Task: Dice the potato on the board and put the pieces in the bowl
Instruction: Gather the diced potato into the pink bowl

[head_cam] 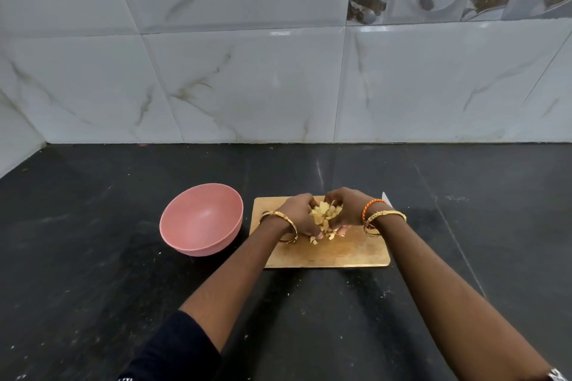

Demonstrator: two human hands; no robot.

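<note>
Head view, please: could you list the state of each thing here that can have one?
potato pieces: diced, heaped between both hands, a few loose on the board
left hand: curled round the heap
right hand: curled round the heap
bowl: upright, empty, left of the board
cutting board: flat on the counter
knife: only its tip shows behind the right wrist

Behind the right hand (346, 206), the wrist is hiding all of a knife (386, 197) except its pale tip.
</note>
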